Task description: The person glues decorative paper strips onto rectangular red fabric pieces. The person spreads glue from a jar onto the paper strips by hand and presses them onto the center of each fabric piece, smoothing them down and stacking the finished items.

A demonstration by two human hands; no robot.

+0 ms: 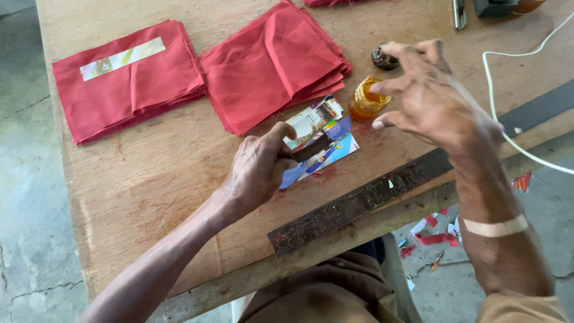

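Note:
My left hand (258, 164) rests on the wooden table (149, 179) and pinches a small stack of printed card strips (320, 140), with a dark narrow piece under the thumb. My right hand (427, 96) hovers with spread fingers just right of a small open jar of amber glue (366, 100); a fingertip is at the jar's rim. The hand holds nothing. The jar's dark lid (382, 58) lies behind it.
Two stacks of folded red cloth lie at the back, the left stack (128, 81) with a paper strip on top, the right stack (275, 63) near the cards. A dark stained strip (359, 203) runs along the front edge. A white cable (508, 78) crosses at right. Scraps litter the floor.

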